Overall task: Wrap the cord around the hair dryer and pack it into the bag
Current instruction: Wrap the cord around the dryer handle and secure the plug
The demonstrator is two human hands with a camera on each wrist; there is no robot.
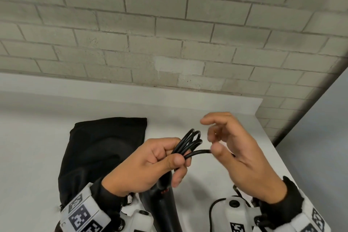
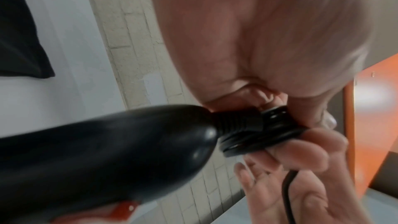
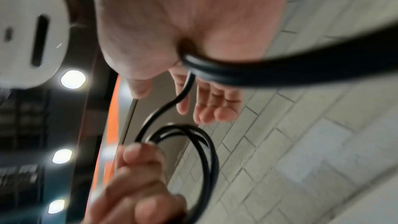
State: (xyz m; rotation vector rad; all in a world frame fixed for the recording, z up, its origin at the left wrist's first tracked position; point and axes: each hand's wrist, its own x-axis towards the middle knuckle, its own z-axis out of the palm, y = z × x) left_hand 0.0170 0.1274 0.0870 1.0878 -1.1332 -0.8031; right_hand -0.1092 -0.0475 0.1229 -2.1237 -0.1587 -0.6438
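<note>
My left hand (image 1: 175, 158) grips a bundle of several loops of the black cord (image 1: 190, 139) above the white table. From the bundle one strand runs right into my right hand (image 1: 214, 137), where the thumb holds it against the palm; the other fingers are loosely spread. In the right wrist view the cord (image 3: 206, 151) crosses that palm and loops down to the left fingers (image 3: 137, 156). The black hair dryer (image 1: 165, 203) hangs handle-up below the left hand, its ribbed cord end (image 2: 232, 122) at the fingers. The black bag (image 1: 98, 149) lies flat on the table, left of both hands.
The white table (image 1: 37, 137) stands against a grey brick wall (image 1: 169, 34). Its right edge (image 1: 282, 156) runs just beyond my right hand, with grey floor past it. White wrist camera mounts with black-and-white markers (image 1: 81, 216) sit on both forearms.
</note>
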